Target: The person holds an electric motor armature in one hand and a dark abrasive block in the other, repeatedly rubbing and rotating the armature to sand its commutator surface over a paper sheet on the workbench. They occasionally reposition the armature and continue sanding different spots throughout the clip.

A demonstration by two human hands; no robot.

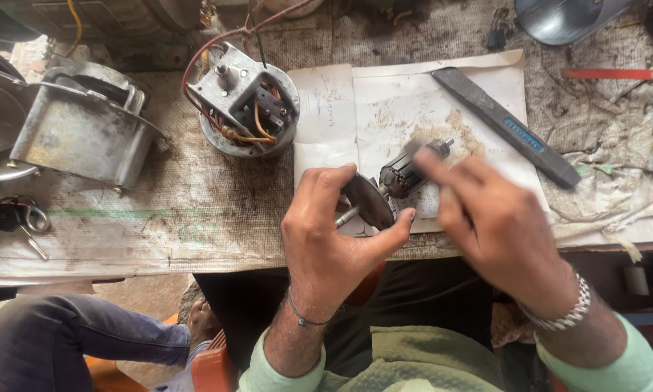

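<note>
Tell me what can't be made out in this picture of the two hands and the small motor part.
- Right hand, head view: blurred, so whether its fingers touch the motor part is unclear.
- Motor part: its near end and disc are partly hidden by the left hand.
- Metal housing: cut off by the left edge.
- Metal bowl: cut off by the top edge.
- Pencil marks on the paper: too small to read.

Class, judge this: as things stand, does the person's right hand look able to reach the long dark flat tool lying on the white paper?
Probably yes: the right hand is close to the long dark flat tool, with only bare white paper between them.
</note>
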